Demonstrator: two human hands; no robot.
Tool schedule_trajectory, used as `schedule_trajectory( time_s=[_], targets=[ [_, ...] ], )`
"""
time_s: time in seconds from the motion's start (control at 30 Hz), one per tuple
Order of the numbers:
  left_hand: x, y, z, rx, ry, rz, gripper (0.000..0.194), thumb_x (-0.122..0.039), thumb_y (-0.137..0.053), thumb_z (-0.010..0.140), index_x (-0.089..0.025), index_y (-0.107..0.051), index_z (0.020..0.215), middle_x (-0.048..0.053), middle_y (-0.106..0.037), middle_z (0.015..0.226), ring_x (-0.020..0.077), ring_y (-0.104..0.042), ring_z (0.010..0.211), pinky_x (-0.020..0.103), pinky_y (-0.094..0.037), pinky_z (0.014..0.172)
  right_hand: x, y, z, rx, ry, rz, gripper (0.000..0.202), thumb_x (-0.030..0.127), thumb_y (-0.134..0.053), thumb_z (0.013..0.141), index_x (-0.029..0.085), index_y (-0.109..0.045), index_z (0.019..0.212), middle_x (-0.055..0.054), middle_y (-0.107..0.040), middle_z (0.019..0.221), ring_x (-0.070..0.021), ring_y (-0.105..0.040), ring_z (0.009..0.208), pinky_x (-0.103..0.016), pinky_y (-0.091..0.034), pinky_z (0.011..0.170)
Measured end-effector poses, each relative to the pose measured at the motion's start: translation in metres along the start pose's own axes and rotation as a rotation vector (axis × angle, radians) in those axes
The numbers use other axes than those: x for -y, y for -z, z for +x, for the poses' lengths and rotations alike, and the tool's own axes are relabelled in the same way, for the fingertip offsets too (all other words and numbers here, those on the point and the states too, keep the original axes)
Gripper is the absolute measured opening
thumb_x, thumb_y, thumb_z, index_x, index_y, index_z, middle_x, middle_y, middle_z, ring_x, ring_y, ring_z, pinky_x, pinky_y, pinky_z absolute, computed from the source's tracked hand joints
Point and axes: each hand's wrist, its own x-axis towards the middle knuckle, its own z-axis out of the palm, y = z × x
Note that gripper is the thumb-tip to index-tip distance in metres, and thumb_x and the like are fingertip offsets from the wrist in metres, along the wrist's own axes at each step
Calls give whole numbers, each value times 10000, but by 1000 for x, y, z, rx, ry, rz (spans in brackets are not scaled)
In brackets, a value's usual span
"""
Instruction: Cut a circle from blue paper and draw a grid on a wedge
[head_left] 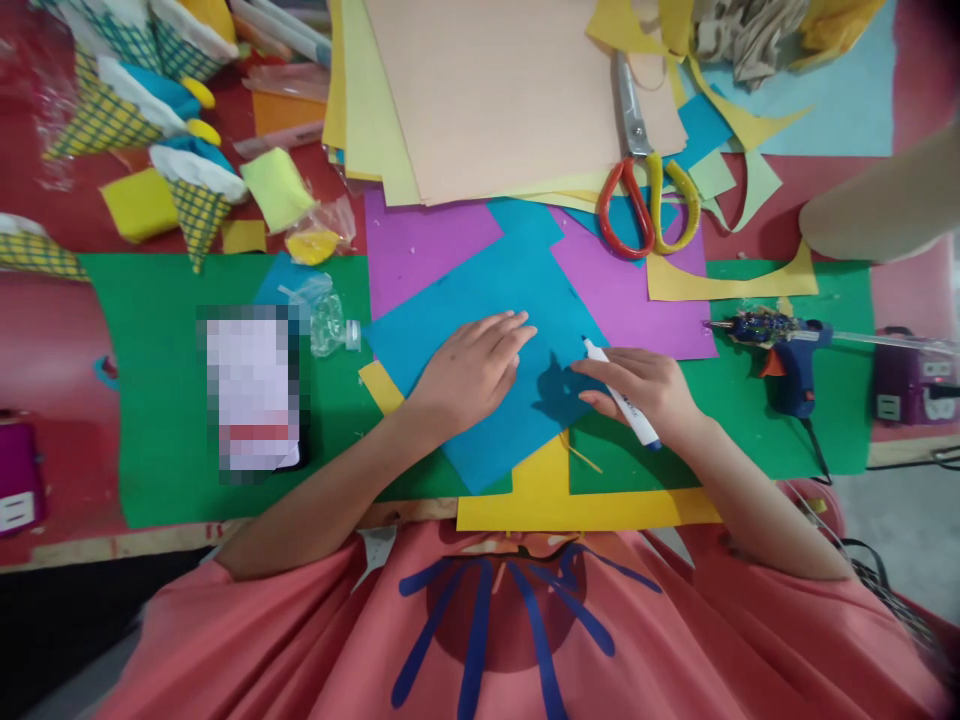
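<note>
A blue sheet of paper [517, 275] lies slantwise in front of me, over purple paper [667, 325] and a green sheet [172, 480]. My left hand [472, 365] rests on the blue sheet, palm down, its fingers stretched out. In my right hand [645, 385] is a white marker [619, 392], held between thumb and fingers. Its dark tip points up and left above the sheet's right edge, and a dark blue end shows below the hand. The hand's shadow falls on the blue paper. Yellow paper [540, 480] sticks out below the sheet.
Scissors [637, 165] with red and yellow handles lie beyond the sheet, beside stacked peach paper [510, 90]. A glue gun [791, 365] is at right, a blurred-out phone [255, 390] at left. Checkered cone-shaped crafts [195, 190] and a large pale cylinder [877, 200] stand farther back.
</note>
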Motion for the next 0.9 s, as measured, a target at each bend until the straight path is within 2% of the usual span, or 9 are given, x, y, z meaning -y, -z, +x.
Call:
schedule_trajectory(
  time_s=[0.17, 0.27, 0.37, 0.43, 0.53, 0.6, 0.7, 0.8, 0.9],
  targets=[
    [-13, -2, -2, 8, -21, 202, 439, -230, -378, 984, -169, -513, 1398, 158, -527, 1430, 295, -545, 1265, 451, -487, 1000, -9, 6, 5, -36, -8, -146, 254, 314, -563, 935, 153, -638, 1117, -107, -765, 881, -253, -742, 838, -389, -603, 846],
    [-18, -1, -2, -5, -21, 272, 433, -263, -397, 986, -162, -532, 1386, 181, -574, 1368, 315, -594, 1184, 448, -529, 908, -12, 2, 12, 31, -75, -82, 314, 291, -552, 936, 167, -586, 1222, -144, -739, 1081, -284, -710, 1012, -463, -557, 961],
    [-16, 2, -1, 2, 15, 292, 410, -270, -408, 982, -160, -581, 1338, 191, -637, 1254, 323, -633, 1085, 454, -543, 825, -13, -6, 22, 76, -114, 26, 343, 288, -537, 940, 176, -564, 1263, -154, -695, 1203, -297, -653, 1148, -476, -529, 1000],
    [-13, 3, -1, 12, 8, 279, 408, -279, -421, 980, -137, -587, 1325, 195, -634, 1255, 327, -614, 1126, 462, -526, 878, -12, -11, 30, 98, -131, 109, 337, 288, -519, 949, 177, -569, 1264, -153, -676, 1243, -294, -619, 1203, -463, -524, 1001],
    [-7, 4, -1, 76, -101, 233, 430, -337, -441, 981, -135, -569, 1338, 174, -556, 1390, 327, -490, 1312, 472, -441, 1040, -13, -13, 43, 116, -177, 304, 348, 352, -543, 936, 197, -590, 1243, -131, -664, 1268, -275, -606, 1221, -447, -501, 1021],
    [-4, 4, -1, 127, -141, 214, 463, -377, -452, 978, -187, -516, 1395, 142, -477, 1477, 323, -414, 1383, 486, -386, 1093, -16, -11, 50, 44, -284, 508, 369, 439, -619, 880, 214, -632, 1172, -96, -703, 1191, -257, -651, 1144, -418, -515, 991],
    [1, 8, 0, 172, -110, 216, 493, -378, -461, 977, -277, -428, 1458, 106, -386, 1547, 324, -359, 1421, 521, -320, 1126, -25, -5, 51, -164, -495, 710, 372, 562, -553, 886, 230, -690, 981, -33, -752, 829, -201, -715, 835, -356, -556, 798],
    [6, 14, 2, 207, -76, 214, 474, -383, -459, 977, -314, -439, 1446, 80, -361, 1564, 314, -331, 1438, 524, -276, 1146, -35, -4, 43, -178, -597, 834, 484, 664, -437, 894, 244, -672, 939, -1, -690, 651, -148, -631, 545, -279, -474, 502],
    [12, 17, 3, 230, -66, 186, 444, -392, -439, 987, -334, -465, 1426, 61, -351, 1571, 297, -319, 1446, 508, -266, 1152, -41, -7, 34, -245, -685, 946, 425, 651, -578, 819, 229, -630, 798, 18, -654, 604, -105, -547, 443, -231, -380, 397]
  ],
)
